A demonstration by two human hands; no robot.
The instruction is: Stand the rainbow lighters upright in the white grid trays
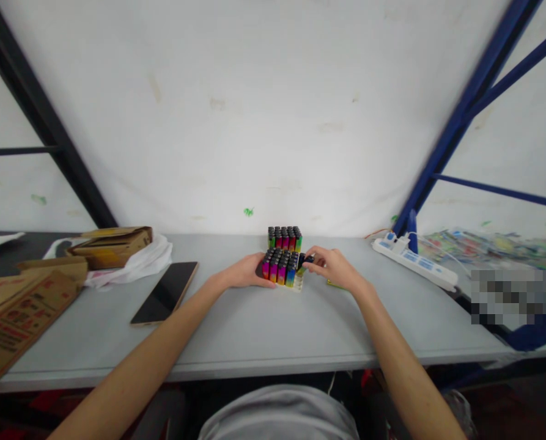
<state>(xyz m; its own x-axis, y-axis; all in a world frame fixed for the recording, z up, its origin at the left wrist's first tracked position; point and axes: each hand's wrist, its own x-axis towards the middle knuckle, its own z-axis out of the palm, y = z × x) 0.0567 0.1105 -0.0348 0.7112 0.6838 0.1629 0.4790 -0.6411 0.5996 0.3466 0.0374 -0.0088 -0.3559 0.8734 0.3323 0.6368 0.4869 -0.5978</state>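
Note:
Colourful lighters (282, 269) with black tops stand upright in rows in a pale tray (297, 287) in the middle of the table. My left hand (245, 272) grips the left side of this filled tray, thumb along its front. At the tray's right end, bare slots show. There my right hand (331, 266) pinches a dark-topped lighter (308, 261) between thumb and fingers; whether one or two are held is hard to make out. A yellow-green item (337, 285), perhaps another lighter, lies on the table under my right hand, partly hidden.
Behind the tray stands another block of lighters (285, 237) near the wall. A phone (165, 293) lies to the left, with cardboard boxes (117, 252) and a white plastic bag (158, 260) beyond. On the right are a power strip (414, 263) and a blue metal frame (456, 128).

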